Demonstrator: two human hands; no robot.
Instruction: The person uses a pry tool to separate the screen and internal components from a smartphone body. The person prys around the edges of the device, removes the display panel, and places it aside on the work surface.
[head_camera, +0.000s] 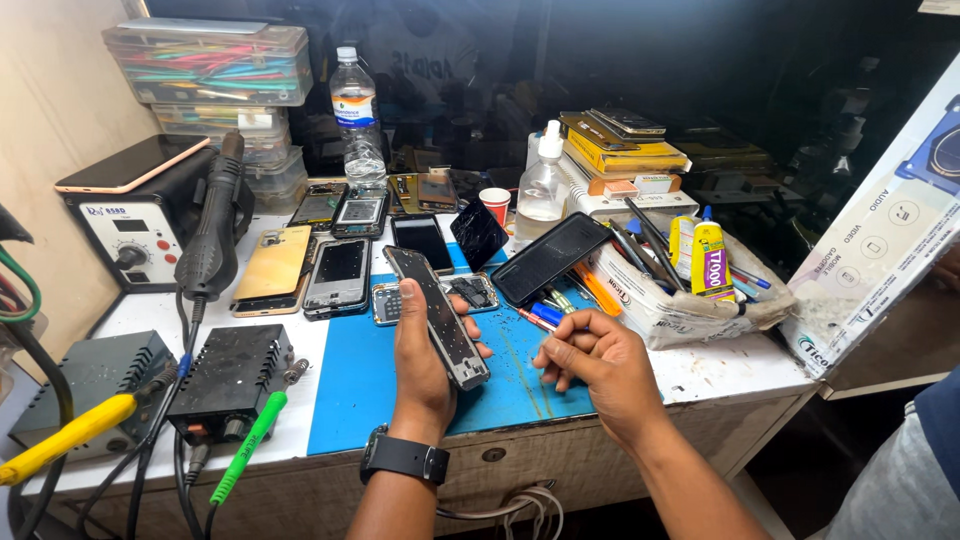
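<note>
Left hand (425, 365) grips the opened phone (437, 315) upright at mat (350, 390) centre. Right hand (590, 365), at 3 o'clock, fingers curled, apparently pinching a small tool. Support the phone firmly; apply the tool gently.

Bench (700, 375) carries a work mat (360, 380) at centre. Left hand (425, 360) over the mat, grip closed round an opened phone (440, 315), tilted toward 11 o'clock. Right hand (595, 365) at 3 o'clock of it, resting on the mat edge. Row of phones (340, 275) at 10 o'clock of the left hand; hot-air station (135, 235) further toward 9. Soldering unit (230, 380) at 8 o'clock. Water bottle (357, 115) at 12, behind the phones. Spray bottle (543, 190) at 1 o'clock. Box of tools (660, 295) at 2 o'clock, glue tubes (708, 258) inside it.
</note>
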